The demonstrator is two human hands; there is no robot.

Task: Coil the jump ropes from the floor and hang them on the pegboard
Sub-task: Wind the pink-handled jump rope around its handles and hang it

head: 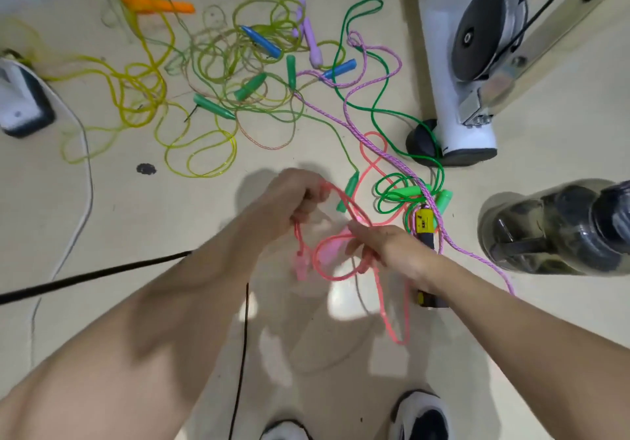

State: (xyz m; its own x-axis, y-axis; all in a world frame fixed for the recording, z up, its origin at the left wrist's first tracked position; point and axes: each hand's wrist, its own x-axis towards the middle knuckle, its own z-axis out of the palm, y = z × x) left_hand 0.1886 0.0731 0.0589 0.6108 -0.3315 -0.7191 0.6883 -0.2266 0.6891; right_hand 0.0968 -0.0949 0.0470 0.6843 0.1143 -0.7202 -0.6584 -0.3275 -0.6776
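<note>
Shoes come first at the bottom edge, a white and dark pair, the right shoe (421, 415) showing more than the left shoe (284, 433). A thin black cord (242, 354) hangs down between the forearms, and a thicker black strap (85, 276) crosses from the left edge.

Above the floor (136, 218) both hands hold the pink rope (327, 274). The left hand (296, 197) has its fingers curled round several strands, with a blurred pink handle (301, 267) dangling below it. The right hand (385, 245) is curled round a loop of the same rope, and a long bight hangs from it toward the shoes. From the hands the pink rope runs out to a loop lying on the floor farther off.

Just beside the right hand lies a yellow and black handle (424, 221), partly under the wrist. Touching it is a coiled green rope (385, 197) with two bright green handles. A purple braided rope (385, 153) crosses over that coil and runs past the right forearm. To the right stands a dark, clear-walled jug (552, 228).

Farther out, a loose tangle of yellow-green ropes (143, 92) spreads across the floor, mixed with darker green handles (250, 87), blue handles (260, 41) and pale purple handles (312, 44). Orange handles (153, 1) lie at the far left of the heap. A white cable (85, 184) curves down the left side. The foot of a white machine (456, 82) stands at the upper right, and the green rope loops round its black foot pad.
</note>
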